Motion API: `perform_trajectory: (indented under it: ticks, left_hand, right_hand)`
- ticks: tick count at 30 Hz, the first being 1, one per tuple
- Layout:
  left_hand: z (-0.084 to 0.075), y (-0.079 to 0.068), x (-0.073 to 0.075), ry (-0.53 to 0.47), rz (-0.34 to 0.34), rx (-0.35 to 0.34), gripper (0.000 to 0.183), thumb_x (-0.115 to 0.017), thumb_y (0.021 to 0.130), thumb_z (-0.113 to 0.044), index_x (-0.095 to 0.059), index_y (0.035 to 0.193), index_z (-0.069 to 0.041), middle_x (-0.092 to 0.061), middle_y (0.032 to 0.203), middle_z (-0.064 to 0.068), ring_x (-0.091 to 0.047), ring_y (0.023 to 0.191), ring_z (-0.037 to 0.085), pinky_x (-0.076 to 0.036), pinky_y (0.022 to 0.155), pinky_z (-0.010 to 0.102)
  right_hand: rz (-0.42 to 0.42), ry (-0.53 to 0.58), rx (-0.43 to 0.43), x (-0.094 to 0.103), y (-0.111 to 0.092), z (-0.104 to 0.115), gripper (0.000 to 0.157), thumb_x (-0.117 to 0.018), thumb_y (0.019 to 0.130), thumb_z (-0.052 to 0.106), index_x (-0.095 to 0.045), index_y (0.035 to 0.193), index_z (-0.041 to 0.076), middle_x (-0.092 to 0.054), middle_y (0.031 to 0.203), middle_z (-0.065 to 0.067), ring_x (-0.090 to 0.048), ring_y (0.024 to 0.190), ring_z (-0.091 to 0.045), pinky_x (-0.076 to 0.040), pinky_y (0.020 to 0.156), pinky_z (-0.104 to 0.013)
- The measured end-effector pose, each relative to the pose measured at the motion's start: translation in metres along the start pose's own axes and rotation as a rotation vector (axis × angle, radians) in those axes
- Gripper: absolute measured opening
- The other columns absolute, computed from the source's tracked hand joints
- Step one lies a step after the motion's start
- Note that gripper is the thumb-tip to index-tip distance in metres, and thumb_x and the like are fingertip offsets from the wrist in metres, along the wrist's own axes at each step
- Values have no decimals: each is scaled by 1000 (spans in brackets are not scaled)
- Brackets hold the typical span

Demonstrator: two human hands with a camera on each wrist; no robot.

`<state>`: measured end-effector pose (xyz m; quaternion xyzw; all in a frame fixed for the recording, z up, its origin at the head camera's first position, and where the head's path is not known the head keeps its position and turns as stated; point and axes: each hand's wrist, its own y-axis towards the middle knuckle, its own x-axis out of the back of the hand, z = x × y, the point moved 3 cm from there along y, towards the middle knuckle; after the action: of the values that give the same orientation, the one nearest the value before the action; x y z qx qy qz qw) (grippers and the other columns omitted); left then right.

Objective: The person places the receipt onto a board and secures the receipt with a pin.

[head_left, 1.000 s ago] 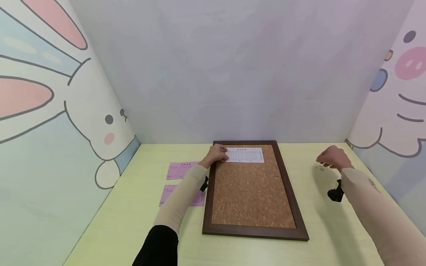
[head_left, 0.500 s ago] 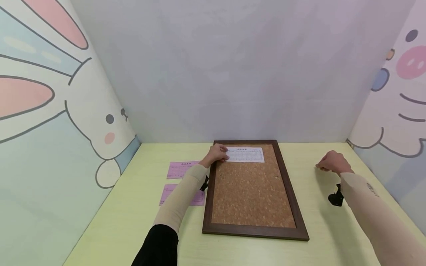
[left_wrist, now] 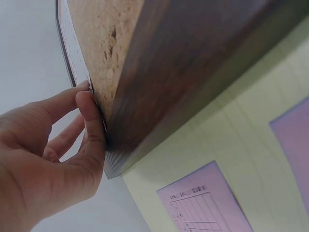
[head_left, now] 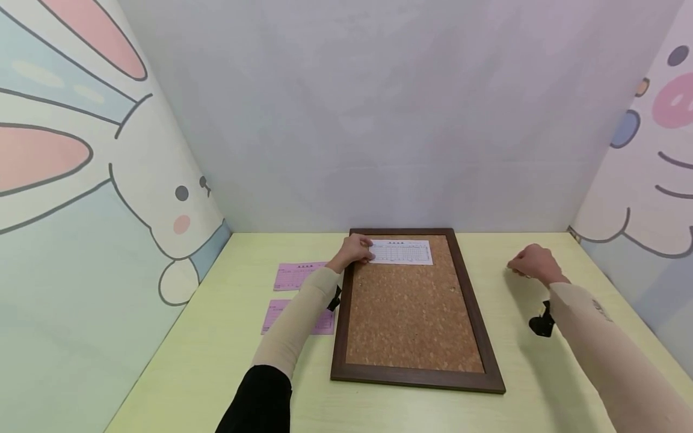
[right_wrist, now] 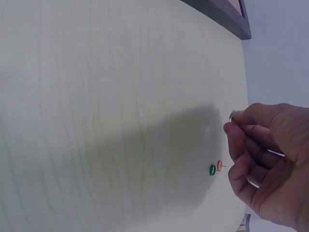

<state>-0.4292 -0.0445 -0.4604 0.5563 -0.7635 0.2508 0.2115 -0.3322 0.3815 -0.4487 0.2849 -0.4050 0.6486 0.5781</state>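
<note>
A corkboard (head_left: 414, 319) in a dark brown wooden frame lies on the pale yellow table. Across its top is a white printed form (head_left: 403, 252). My left hand (head_left: 354, 250) pinches the form's left edge, its fingertips right at the cork in the left wrist view. To the right of the board, my right hand (head_left: 537, 264) is held over the table. Between its thumb and forefinger it pinches a green thumbtack (right_wrist: 232, 115), mostly covered by the fingertips. Below those fingers a second green thumbtack (right_wrist: 212, 169) and an orange thumbtack (right_wrist: 219, 165) lie on the table.
Two pink printed forms lie left of the board: the upper pink form (head_left: 295, 276) and the lower pink form (head_left: 275, 313), both partly behind my left forearm. A grey wall (head_left: 400, 120) closes off the back, with cartoon-printed walls on either side.
My right hand's fingers have come together on the green thumbtack, and the hand has shifted slightly left. The left hand stays at the white form's edge.
</note>
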Motion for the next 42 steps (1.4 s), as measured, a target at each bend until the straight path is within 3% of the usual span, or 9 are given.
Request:
perform_trajectory:
  ticks: [2,4,7,19,27,31,35,38,42]
  left_hand:
    - [0,0,0,0,0,0,37,-77,87,-3,-67,121,5,-60,72,2,-54,51,5,-47,52,15]
    - [0,-1,0,-6,2,1,37,-77,87,-2,-67,121,5,-60,73,2,-54,51,5,-47,52,15]
    - [0,-1,0,-17,8,1,37,-77,87,-1,-66,122,6,-59,73,2,-54,51,5,-47,52,15]
    - [-2,-4,1,-10,-6,2,36,-77,87,-1,-67,121,5,-59,72,1,-54,51,5,-47,51,15]
    - [1,4,2,-31,20,27,36,-78,86,-1,-68,120,4,-71,90,16,-57,52,8,-52,54,20]
    - [6,14,2,-26,34,31,34,-80,83,-2,-69,115,4,-71,86,16,-58,51,11,-55,54,24]
    - [6,14,1,-32,29,32,35,-79,84,-1,-69,116,4,-71,85,14,-58,50,9,-54,54,22]
    - [2,7,1,-31,16,33,37,-77,86,0,-68,121,4,-69,83,11,-56,51,6,-51,53,18]
    - [-1,1,0,-26,4,19,37,-77,87,1,-67,122,5,-62,75,4,-54,50,4,-47,50,14]
  right_hand:
    - [-2,57,45,-6,4,5,33,-60,94,19,-74,94,-11,-73,71,-5,-61,64,-11,-50,58,-30]
    - [5,117,71,-12,7,9,35,-60,98,19,-71,108,-13,-76,79,-7,-64,68,-8,-53,62,-28]
    - [11,159,78,-21,10,12,36,-61,100,20,-69,114,-13,-77,83,-7,-64,70,-6,-52,64,-27]
    - [-67,95,123,-31,6,11,32,-67,98,20,-74,111,-8,-77,96,-21,-65,68,-8,-48,60,-29]
    - [-90,77,120,-27,2,13,29,-71,94,19,-76,108,-6,-78,87,-15,-65,68,-11,-47,61,-27]
    - [-82,66,130,-26,5,14,32,-73,93,21,-75,111,-6,-79,86,-14,-64,72,-10,-47,63,-27]
    - [-86,36,160,-27,9,15,33,-73,93,21,-74,113,-6,-79,88,-14,-63,74,-10,-48,66,-29]
    - [-102,5,189,-29,11,17,30,-73,92,19,-75,110,-5,-78,92,-17,-67,77,-17,-50,69,-31]
    - [-118,-29,215,-30,10,18,26,-72,92,16,-77,106,-5,-77,100,-23,-70,90,-37,-55,75,-42]
